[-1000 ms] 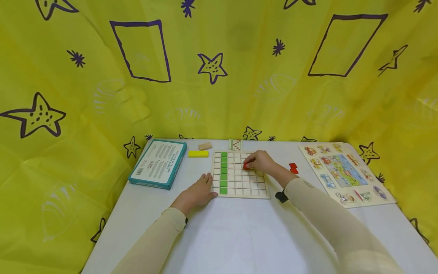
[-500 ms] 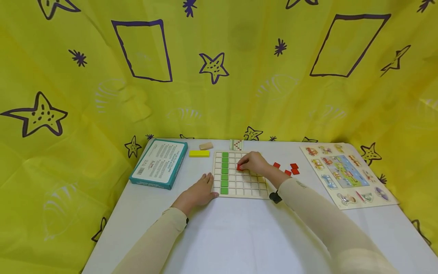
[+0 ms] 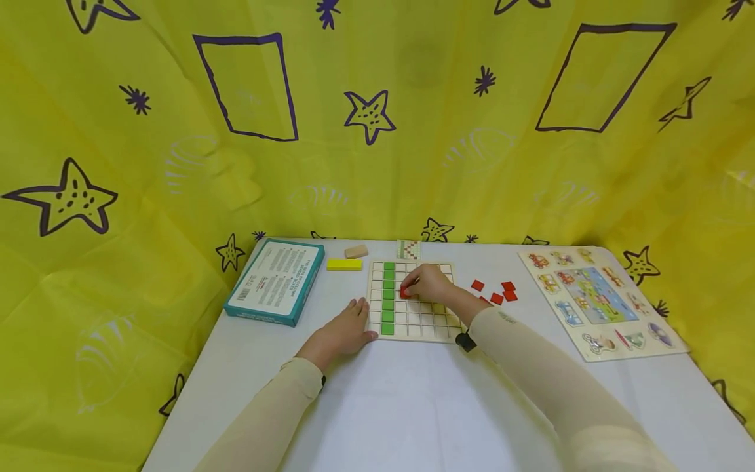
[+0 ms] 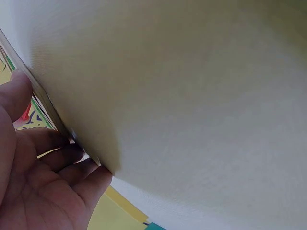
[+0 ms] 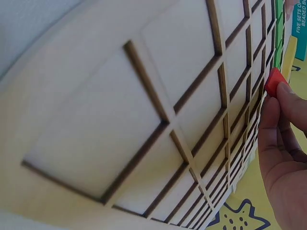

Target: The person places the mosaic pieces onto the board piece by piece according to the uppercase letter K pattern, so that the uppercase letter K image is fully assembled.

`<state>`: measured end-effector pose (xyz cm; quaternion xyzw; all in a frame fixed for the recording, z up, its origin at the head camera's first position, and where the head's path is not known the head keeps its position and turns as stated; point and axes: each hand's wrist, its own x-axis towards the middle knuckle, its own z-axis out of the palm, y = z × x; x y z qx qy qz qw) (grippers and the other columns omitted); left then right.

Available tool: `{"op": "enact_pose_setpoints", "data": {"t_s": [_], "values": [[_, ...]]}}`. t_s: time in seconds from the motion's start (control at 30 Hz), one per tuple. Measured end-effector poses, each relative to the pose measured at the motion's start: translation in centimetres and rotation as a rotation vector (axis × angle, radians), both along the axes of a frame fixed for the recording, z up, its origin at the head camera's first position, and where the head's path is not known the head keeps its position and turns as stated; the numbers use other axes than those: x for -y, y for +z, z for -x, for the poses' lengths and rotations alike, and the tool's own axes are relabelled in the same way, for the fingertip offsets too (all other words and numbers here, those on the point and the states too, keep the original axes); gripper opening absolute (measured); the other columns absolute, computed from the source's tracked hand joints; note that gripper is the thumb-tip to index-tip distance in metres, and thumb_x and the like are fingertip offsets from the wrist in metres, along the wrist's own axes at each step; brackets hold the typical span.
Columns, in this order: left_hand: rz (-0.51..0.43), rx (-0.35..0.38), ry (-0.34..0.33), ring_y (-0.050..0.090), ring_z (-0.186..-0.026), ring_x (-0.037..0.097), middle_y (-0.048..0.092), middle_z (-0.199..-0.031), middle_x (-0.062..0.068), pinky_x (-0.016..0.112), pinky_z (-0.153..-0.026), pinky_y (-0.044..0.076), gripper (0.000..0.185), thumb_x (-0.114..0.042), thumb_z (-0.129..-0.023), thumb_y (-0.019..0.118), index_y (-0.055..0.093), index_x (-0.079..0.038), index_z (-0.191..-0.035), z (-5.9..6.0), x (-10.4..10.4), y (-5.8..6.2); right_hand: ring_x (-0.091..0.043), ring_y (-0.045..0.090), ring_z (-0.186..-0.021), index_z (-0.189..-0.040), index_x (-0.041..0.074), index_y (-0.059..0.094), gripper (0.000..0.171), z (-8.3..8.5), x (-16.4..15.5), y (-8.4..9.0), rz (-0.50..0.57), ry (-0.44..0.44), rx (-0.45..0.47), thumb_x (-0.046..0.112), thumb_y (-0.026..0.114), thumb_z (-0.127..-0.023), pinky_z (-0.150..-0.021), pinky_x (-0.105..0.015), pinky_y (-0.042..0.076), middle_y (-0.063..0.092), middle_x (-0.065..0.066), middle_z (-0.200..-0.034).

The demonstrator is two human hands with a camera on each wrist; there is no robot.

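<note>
A wooden grid board (image 3: 421,339) lies on the table, with a column of green square tiles (image 3: 387,305) near its left side. Between thumb and fingertips my right hand (image 3: 429,286) pinches a red square tile (image 3: 404,292), just right of the green column. The right wrist view shows that red tile (image 5: 274,82) tilted at the grid, with thumb and index finger on it. My left hand (image 3: 345,330) rests at the board's left edge, fingers extended. In the left wrist view its thumb and fingertips touch the edge of the board (image 4: 45,98).
Several loose red tiles (image 3: 497,298) lie right of the board, partly behind the right forearm. A picture puzzle (image 3: 645,311) sits farther right. Behind the board are a pattern card (image 3: 409,249), a yellow block (image 3: 345,265) and a plain wooden block (image 3: 356,251). A teal box (image 3: 274,282) lies left.
My right hand has carried the red tile leftward across the board, toward the green column. More loose red tiles show beyond the forearm. The left hand stays at the board's edge.
</note>
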<state>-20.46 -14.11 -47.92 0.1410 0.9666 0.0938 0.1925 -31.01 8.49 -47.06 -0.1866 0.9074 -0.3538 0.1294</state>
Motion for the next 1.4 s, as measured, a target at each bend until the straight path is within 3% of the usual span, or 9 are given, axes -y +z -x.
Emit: {"op": "enact_pose_setpoints", "data": {"t_s": [0.2, 0.43, 0.7, 0.87, 1.13, 1.4], "values": [[-0.042, 0.027, 0.034, 0.012, -0.154, 0.029, 0.016, -0.167, 0.013, 0.043, -0.121, 0.022, 0.084, -0.049, -0.1, 0.056, 0.021, -0.001, -0.159, -0.1, 0.0, 0.1, -0.024, 0.064, -0.103, -0.098, 0.007, 0.081, 0.009, -0.1, 0.8, -0.1, -0.019, -0.003, -0.004, 0.008, 0.077, -0.089, -0.085, -0.036, 0.054, 0.075, -0.006, -0.104], [-0.005, 0.01, 0.033, 0.012, -0.154, 0.028, 0.016, -0.167, 0.011, 0.042, -0.121, 0.022, 0.083, -0.05, -0.101, 0.054, 0.02, -0.002, -0.16, -0.3, -0.2, -0.1, -0.023, 0.064, -0.102, -0.098, 0.007, 0.081, 0.009, 0.0, 1.1, -0.6, -0.016, 0.029, -0.029, 0.01, 0.076, -0.091, -0.086, -0.036, 0.055, 0.075, -0.004, -0.1], [-0.013, 0.029, 0.028, 0.015, -0.153, 0.029, 0.02, -0.166, 0.011, 0.043, -0.12, 0.025, 0.083, -0.05, -0.1, 0.056, 0.024, -0.002, -0.159, -1.2, -0.9, -0.3, -0.022, 0.066, -0.099, -0.096, 0.006, 0.081, 0.008, -1.2, 0.6, -1.2, -0.071, 0.019, -0.018, 0.004, 0.075, -0.09, -0.084, -0.034, 0.056, 0.075, -0.004, -0.098], [0.007, 0.008, 0.054, 0.014, -0.153, 0.028, 0.019, -0.167, 0.01, 0.042, -0.12, 0.024, 0.082, -0.051, -0.1, 0.055, 0.023, -0.004, -0.159, -0.7, -0.4, -0.2, -0.025, 0.066, -0.101, -0.096, 0.006, 0.08, 0.009, -1.1, 1.3, -0.7, -0.059, 0.037, -0.05, 0.004, 0.073, -0.091, -0.085, -0.036, 0.056, 0.074, -0.006, -0.1], [0.002, 0.014, 0.036, 0.013, -0.154, 0.028, 0.017, -0.167, 0.01, 0.042, -0.121, 0.023, 0.084, -0.053, -0.1, 0.054, 0.022, -0.003, -0.16, -0.2, -0.3, -0.5, -0.026, 0.065, -0.106, -0.1, 0.006, 0.08, 0.012, -1.0, 1.1, -0.6, -0.054, 0.024, -0.048, 0.002, 0.072, -0.092, -0.091, -0.039, 0.054, 0.074, -0.005, -0.102], [0.018, 0.016, 0.046, 0.013, -0.154, 0.028, 0.016, -0.167, 0.01, 0.042, -0.12, 0.023, 0.084, -0.052, -0.1, 0.054, 0.021, -0.004, -0.16, -0.1, -0.2, -0.4, -0.021, 0.064, -0.099, -0.106, 0.005, 0.077, 0.014, -0.7, 0.2, -0.5, 0.006, 0.013, -0.019, 0.007, 0.072, -0.093, -0.088, -0.038, 0.054, 0.073, -0.004, -0.103]]}}
